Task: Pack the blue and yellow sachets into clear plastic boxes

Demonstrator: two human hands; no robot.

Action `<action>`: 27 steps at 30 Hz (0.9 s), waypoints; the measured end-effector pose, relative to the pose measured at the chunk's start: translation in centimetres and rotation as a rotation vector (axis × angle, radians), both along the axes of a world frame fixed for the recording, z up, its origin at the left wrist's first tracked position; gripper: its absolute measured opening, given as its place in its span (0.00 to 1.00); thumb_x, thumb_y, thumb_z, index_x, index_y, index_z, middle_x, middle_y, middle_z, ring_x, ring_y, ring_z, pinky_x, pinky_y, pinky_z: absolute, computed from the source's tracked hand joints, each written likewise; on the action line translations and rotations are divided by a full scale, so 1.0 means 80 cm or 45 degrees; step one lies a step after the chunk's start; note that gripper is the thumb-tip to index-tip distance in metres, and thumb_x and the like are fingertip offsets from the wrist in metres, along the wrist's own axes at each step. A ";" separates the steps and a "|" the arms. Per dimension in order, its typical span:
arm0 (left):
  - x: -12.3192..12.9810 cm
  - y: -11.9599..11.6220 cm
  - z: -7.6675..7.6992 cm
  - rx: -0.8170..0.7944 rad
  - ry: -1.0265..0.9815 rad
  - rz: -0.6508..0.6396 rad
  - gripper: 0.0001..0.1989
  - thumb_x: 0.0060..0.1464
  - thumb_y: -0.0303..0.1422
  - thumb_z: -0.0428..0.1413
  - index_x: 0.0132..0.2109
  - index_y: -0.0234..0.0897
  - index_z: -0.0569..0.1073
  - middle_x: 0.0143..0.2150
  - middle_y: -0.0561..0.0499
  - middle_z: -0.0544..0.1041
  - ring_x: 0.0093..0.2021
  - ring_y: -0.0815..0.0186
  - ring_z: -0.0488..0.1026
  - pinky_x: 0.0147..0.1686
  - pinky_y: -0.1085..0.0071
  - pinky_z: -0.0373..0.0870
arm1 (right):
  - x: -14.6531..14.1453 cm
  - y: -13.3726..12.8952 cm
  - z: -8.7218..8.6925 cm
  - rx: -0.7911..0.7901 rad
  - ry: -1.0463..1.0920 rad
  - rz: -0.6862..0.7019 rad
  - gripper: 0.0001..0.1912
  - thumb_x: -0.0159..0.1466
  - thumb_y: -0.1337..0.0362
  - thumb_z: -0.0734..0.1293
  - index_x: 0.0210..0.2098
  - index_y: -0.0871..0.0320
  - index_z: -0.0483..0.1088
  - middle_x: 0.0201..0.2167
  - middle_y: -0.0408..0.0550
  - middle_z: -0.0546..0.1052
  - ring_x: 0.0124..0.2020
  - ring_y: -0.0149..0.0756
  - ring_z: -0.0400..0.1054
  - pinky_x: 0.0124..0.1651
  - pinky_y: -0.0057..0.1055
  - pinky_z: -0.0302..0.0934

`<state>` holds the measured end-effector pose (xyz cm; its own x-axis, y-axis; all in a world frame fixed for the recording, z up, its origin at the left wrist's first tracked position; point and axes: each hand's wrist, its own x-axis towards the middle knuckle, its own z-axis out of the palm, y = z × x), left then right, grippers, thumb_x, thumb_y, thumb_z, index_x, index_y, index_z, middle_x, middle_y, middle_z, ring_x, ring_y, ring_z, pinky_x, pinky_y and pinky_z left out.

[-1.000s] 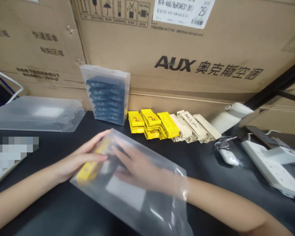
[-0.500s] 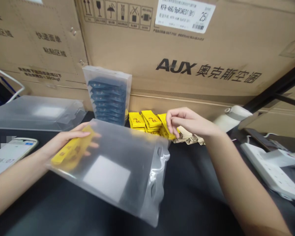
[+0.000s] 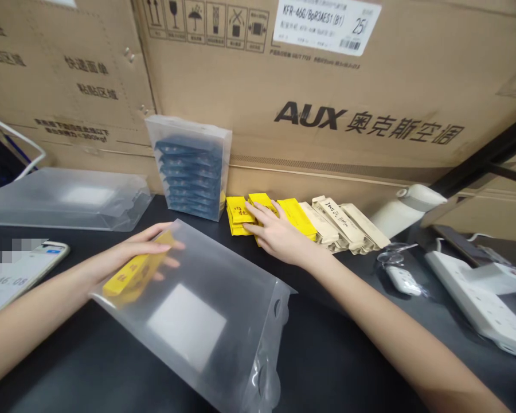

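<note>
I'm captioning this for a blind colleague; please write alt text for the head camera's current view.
The left hand holds a frosted plastic box with yellow packets inside one end; the right hand is over other yellow packets stacked on a black table. Beige packets and a white bottle are farther right, before a large AUX carton.

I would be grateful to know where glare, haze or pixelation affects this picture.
In the head view, glare glints on the flap of the held box; its frosted wall hazes the yellow pack there; also in the head view, mosaic blocks hide part of the phone, while the AUX lettering is readable.
</note>
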<state>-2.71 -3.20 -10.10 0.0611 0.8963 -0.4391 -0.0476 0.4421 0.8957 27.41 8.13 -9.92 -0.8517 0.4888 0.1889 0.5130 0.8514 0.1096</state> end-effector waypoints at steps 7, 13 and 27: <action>-0.001 0.004 -0.005 0.028 0.009 0.032 0.33 0.46 0.36 0.64 0.59 0.50 0.64 0.57 0.43 0.74 0.41 0.56 0.80 0.30 0.68 0.77 | -0.009 -0.004 -0.012 0.130 -0.065 -0.057 0.19 0.66 0.71 0.57 0.54 0.65 0.70 0.66 0.64 0.59 0.69 0.57 0.45 0.67 0.61 0.38; -0.001 0.006 -0.004 0.023 0.008 0.057 0.34 0.44 0.36 0.65 0.59 0.49 0.65 0.57 0.42 0.75 0.41 0.54 0.81 0.29 0.67 0.78 | -0.007 -0.001 -0.007 0.210 0.176 -0.011 0.17 0.67 0.69 0.58 0.53 0.62 0.69 0.62 0.61 0.65 0.68 0.54 0.50 0.67 0.62 0.37; -0.012 0.008 0.006 0.244 -0.004 0.327 0.26 0.44 0.34 0.65 0.52 0.44 0.70 0.57 0.43 0.75 0.42 0.58 0.80 0.31 0.70 0.79 | 0.028 -0.014 0.074 -0.447 1.366 -0.025 0.27 0.52 0.61 0.76 0.47 0.52 0.63 0.38 0.44 0.74 0.36 0.36 0.72 0.34 0.31 0.70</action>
<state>-3.65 -2.53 -9.65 -0.1768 0.9491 -0.2607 -0.1389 0.2381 0.9612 29.62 7.02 -4.02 -0.3236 0.6702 0.6680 0.2116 0.7393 -0.6392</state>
